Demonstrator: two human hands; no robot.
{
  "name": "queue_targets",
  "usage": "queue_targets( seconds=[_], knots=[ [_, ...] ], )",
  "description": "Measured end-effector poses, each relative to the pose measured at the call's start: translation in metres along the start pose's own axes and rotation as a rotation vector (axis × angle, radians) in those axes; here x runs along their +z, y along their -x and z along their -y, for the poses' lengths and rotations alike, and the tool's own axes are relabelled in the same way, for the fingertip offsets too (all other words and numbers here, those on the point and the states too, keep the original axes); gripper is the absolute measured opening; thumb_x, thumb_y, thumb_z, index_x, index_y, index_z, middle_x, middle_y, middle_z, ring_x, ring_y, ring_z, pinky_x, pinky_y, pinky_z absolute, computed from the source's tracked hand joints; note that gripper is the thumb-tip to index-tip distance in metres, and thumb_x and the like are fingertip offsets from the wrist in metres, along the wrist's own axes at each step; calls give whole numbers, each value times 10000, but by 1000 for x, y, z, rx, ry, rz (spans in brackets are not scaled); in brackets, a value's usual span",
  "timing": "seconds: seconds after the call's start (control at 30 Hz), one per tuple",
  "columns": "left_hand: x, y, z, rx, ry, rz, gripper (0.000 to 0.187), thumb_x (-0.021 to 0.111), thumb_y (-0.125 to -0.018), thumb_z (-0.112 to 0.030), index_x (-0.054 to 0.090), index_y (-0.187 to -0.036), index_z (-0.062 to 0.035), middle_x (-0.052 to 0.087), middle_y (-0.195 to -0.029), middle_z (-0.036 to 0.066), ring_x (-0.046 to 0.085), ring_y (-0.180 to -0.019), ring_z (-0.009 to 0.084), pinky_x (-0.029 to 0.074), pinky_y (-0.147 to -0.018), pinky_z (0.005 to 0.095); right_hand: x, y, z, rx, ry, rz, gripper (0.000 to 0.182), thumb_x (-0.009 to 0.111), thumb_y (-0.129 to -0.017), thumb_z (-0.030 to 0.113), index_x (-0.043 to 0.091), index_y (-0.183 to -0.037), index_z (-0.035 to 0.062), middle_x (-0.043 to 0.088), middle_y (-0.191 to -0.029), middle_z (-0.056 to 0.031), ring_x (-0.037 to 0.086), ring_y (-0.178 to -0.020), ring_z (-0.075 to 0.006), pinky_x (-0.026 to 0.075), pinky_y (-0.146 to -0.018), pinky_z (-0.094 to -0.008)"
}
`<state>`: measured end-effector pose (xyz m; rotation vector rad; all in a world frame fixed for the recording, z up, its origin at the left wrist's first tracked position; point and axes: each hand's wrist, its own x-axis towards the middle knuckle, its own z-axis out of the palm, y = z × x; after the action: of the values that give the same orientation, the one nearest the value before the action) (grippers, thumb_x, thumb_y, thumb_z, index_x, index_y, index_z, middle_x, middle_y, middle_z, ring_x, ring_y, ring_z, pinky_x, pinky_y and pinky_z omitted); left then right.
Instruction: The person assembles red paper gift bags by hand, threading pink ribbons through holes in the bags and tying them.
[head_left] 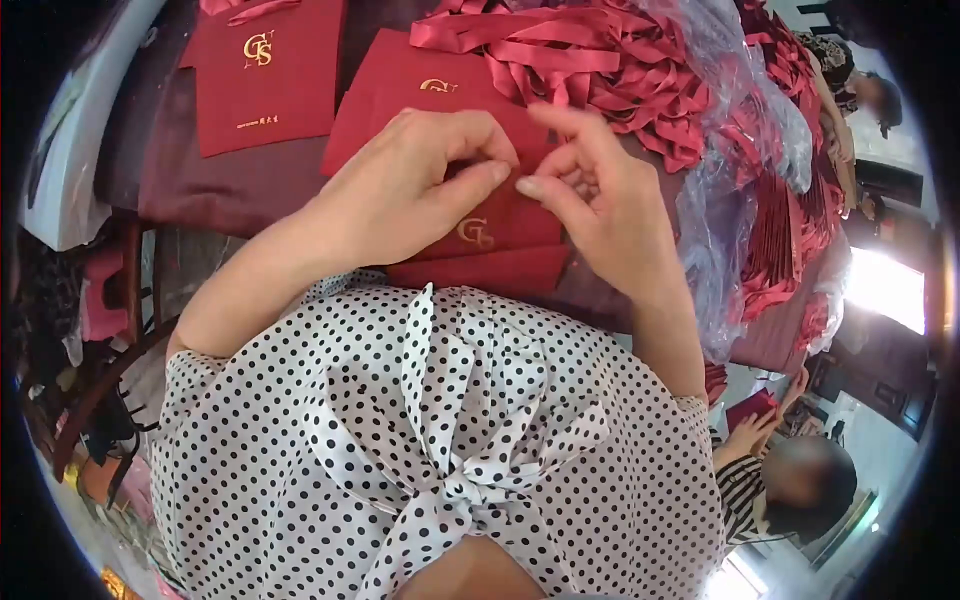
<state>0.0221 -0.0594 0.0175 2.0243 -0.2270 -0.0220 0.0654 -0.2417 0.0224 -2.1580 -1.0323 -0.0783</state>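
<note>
Red paper bags with gold lettering (pixel 430 75) lie on the dark red cloth in front of me, under both hands. Over them, my left hand (pixel 425 175) has thumb and forefinger pinched together; whatever is between them is too small to make out. Close by on the right, my right hand (pixel 605 195) has its forefinger raised and its other fingers curled near the thumb. Its fingertips nearly meet those of my left hand, and anything held there is hidden. Another red bag (pixel 265 90) with gold print lies flat at the upper left.
A heap of red ribbons (pixel 600 60) lies beyond my hands, with clear plastic wrap (pixel 725 200) to its right. Stacked red bags (pixel 785 235) are at the right. A person in striped clothing (pixel 740 490) holds something red at the lower right; another person is at the upper right.
</note>
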Motion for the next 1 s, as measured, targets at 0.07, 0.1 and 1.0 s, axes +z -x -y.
queue_targets(
  seconds=[0.07, 0.1, 1.0],
  knots=[
    [-7, 3, -1, -138, 140, 94, 80, 587, -885, -45, 578, -916, 28, 630, -803, 30, 563, -782, 84, 434, -708, 234, -13, -2, -1, 111, -81, 99, 172, 665, -807, 63, 583, -952, 21, 619, -766, -133, 631, -699, -280, 494, -615, -356],
    [-10, 4, 2, -92, 183, 121, 91, 565, -901, -46, 578, -940, 35, 622, -820, 20, 550, -800, 73, 435, -722, 225, -17, -2, 0, 227, -162, 197, 194, 680, -810, 79, 604, -981, 30, 632, -759, -129, 632, -674, -261, 496, -612, -340],
    [-30, -23, 19, -151, 436, 189, 190, 562, -853, -178, 584, -724, -41, 528, -624, -32, 446, -554, 44, 317, -479, 210, -37, 23, 7, 104, 76, 121, 224, 695, -819, 185, 597, -979, 64, 663, -750, -94, 661, -670, -246, 506, -575, -339]
  ],
)
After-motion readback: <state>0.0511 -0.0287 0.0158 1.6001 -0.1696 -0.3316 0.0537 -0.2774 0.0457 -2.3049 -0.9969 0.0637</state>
